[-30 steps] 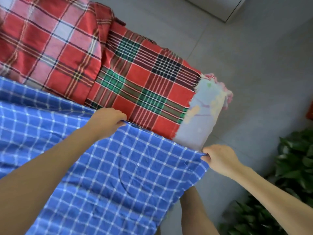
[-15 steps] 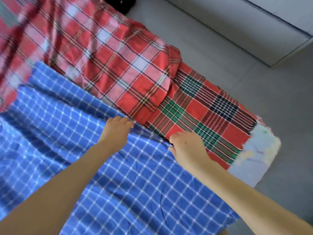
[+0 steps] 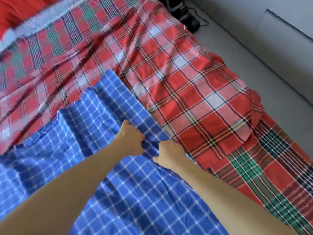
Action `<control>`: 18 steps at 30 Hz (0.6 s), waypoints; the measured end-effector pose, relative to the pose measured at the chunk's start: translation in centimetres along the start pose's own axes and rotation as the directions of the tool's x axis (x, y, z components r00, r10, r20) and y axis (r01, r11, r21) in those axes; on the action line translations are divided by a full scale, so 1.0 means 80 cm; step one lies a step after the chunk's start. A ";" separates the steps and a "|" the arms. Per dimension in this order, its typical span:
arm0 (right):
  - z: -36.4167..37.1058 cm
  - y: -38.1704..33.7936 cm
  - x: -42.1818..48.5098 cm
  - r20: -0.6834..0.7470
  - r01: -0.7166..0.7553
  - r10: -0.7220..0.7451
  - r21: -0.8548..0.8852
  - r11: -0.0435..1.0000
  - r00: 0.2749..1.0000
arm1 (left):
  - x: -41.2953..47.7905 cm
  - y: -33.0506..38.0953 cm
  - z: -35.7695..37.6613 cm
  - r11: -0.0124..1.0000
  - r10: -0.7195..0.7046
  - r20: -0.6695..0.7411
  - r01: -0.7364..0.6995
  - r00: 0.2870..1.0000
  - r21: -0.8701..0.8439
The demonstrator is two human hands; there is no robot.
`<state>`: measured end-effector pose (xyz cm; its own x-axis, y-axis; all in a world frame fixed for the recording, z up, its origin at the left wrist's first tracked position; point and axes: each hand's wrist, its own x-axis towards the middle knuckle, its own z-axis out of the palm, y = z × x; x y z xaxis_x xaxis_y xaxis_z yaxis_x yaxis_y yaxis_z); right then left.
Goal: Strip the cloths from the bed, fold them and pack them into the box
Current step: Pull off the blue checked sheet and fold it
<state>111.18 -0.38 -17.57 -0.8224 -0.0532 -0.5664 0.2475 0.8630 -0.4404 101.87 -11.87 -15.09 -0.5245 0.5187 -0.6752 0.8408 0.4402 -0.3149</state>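
A blue cloth (image 3: 94, 126) with a white grid lies across the near left of the bed, folded over on itself. My left hand (image 3: 131, 139) and my right hand (image 3: 169, 154) are fists side by side on its right edge, each pinching the blue fabric. Under it a red and white plaid cloth (image 3: 183, 85) covers the middle of the bed. A red and green tartan cloth (image 3: 271, 173) lies at the near right, with more of the same pattern at the far left. No box is in view.
Grey floor (image 3: 254, 53) runs along the bed's right side, with a grey wall or cabinet (image 3: 288, 28) beyond it. A black device with a cable (image 3: 188, 19) sits on the floor by the bed's far corner. Orange fabric (image 3: 18, 9) shows at the top left.
My right hand carried the blue cloth's corner from the bed's end over to my left hand; both hands now meet on the edge. The view has swung up along the bed.
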 end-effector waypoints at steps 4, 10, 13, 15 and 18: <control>-0.010 -0.006 0.012 0.047 0.043 -0.043 0.014 0.999 0.998 | 0.009 -0.041 0.010 0.988 0.037 0.028 -0.032 0.999 -0.152; -0.050 0.025 0.008 -0.093 0.020 -0.013 0.080 0.997 0.996 | 0.026 -0.051 0.003 0.959 0.148 -0.184 -0.186 0.972 -0.212; -0.055 0.036 0.012 -0.063 -0.004 0.007 0.059 0.998 0.998 | 0.037 -0.060 -0.004 0.951 0.211 -0.112 -0.230 0.971 -0.208; -0.054 0.037 0.019 -0.035 -0.004 0.005 0.046 0.999 0.999 | 0.041 -0.072 -0.012 0.925 0.215 -0.005 -0.205 0.977 -0.320; -0.049 0.033 0.029 -0.001 -0.010 0.010 0.003 1.000 1.000 | 0.046 -0.096 -0.026 0.912 0.150 0.021 -0.130 0.988 -0.390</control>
<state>107.91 3.73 -17.29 -0.8204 -0.0435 -0.5701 0.2575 0.8621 -0.4364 93.21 -11.79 -13.79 -0.3892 0.5636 -0.7286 0.7826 0.6195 0.0612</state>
